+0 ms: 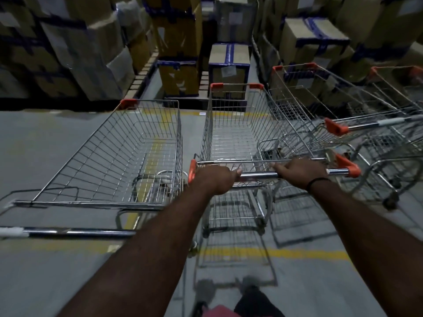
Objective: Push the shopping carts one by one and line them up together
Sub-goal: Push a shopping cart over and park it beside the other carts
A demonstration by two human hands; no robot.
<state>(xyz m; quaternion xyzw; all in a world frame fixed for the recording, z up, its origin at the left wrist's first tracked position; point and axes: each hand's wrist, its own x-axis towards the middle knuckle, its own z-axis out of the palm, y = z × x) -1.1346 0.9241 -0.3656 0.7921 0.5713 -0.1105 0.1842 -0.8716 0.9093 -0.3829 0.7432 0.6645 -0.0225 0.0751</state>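
We are looking down our own two bare arms at a warehouse floor [57, 138] painted grey with yellow lines; our left hand [214, 179] is wrapping tight around the near handle bar [258, 175] of the middle cart [238, 124], and our right hand [302, 171], a dark band at its wrist, is gripping the same bar further right, both fists closed on it. This middle cart is sitting straight ahead of us, its empty wire basket pointing far; just beside it on the left another empty cart [119, 156] is standing parallel, its near end closer to us, so the two are not level. To the right a third cart [325, 99] is lying at an angle, close against our cart's right side, and a fourth [398, 88] is showing beyond it at the right edge. Far ahead, stacked cardboard boxes [226, 65] on pallets are closing off the aisle. We are judging that a crooked push could snag our basket on the angled right cart, or drive its far end into the pallets.
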